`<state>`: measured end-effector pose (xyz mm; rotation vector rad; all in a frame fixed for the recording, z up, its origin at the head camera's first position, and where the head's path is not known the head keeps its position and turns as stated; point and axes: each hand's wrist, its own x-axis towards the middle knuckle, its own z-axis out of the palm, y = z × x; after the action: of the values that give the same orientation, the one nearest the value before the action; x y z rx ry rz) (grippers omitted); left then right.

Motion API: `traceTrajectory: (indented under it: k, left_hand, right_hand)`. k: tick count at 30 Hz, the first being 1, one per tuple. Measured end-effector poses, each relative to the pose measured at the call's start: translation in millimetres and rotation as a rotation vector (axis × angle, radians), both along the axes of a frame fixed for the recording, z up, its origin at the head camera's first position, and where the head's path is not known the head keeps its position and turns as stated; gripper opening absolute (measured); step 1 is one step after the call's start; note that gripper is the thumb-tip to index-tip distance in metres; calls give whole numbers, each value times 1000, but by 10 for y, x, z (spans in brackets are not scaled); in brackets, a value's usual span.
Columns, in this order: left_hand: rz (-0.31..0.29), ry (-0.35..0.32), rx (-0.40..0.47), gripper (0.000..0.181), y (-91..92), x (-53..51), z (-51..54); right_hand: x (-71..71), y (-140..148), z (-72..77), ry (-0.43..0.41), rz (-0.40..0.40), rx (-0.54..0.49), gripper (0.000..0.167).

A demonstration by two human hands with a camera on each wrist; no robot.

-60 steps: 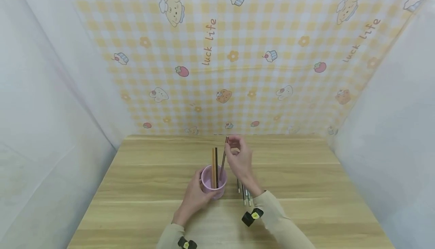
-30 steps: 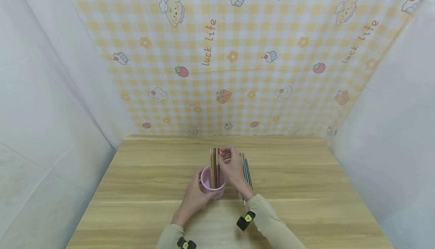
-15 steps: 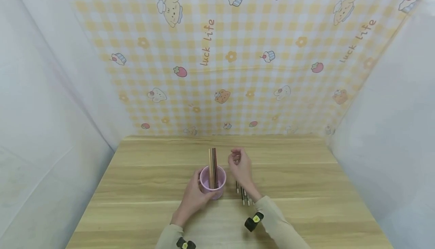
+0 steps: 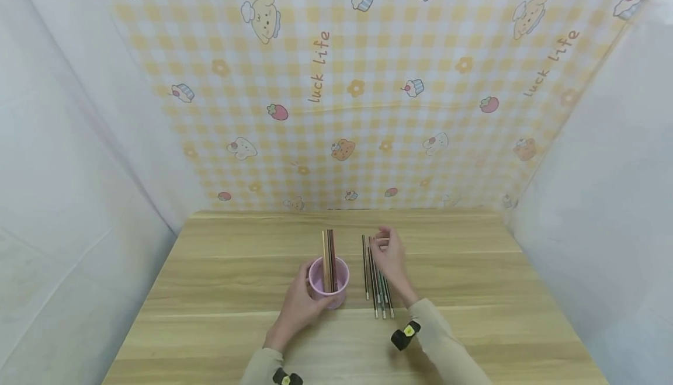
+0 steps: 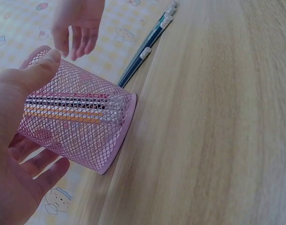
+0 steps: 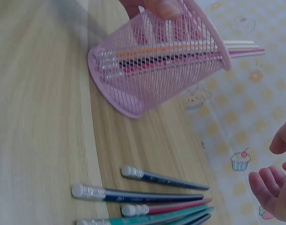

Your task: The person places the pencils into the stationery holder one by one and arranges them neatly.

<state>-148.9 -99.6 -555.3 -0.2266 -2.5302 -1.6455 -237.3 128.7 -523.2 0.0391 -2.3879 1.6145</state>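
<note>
My left hand grips a pink mesh pencil cup around its side, thumb near the rim, as the left wrist view shows. Inside, several pencils, orange, black and dark red, stand with their eraser ends down. To the cup's right, my right hand hovers over several loose pencils. Its thumb and fingers are apart in the right wrist view, with nothing between them. These pencils, dark blue, red and teal, lie side by side with their white erasers toward me. The hand covers some of their far ends.
A wooden table bears everything. Behind it hangs a yellow checked cloth with cartoon prints. White sheets close off both sides.
My right hand put a dark red pencil into the cup, let go, and moved right to above the loose pencils. My left hand stays on the cup.
</note>
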Motion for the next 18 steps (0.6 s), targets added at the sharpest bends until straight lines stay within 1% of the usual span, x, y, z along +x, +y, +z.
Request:
traceTrajectory:
  k: [3, 9, 13, 18]
  left_hand:
    - [1, -4, 7, 94, -2, 6, 5]
    - [5, -5, 4, 93, 3, 7, 2]
    - [5, -12, 2, 94, 6, 4, -7]
    - [4, 0, 7, 94, 5, 5, -9]
  right_hand:
    - [-19, 61, -19, -28, -10, 14, 43]
    - [-44, 157, -73, -43, -14, 59, 47]
    - [-49, 204, -112, -80, -7, 83, 50]
    - [-52, 245, -161, -137, 10, 99, 55]
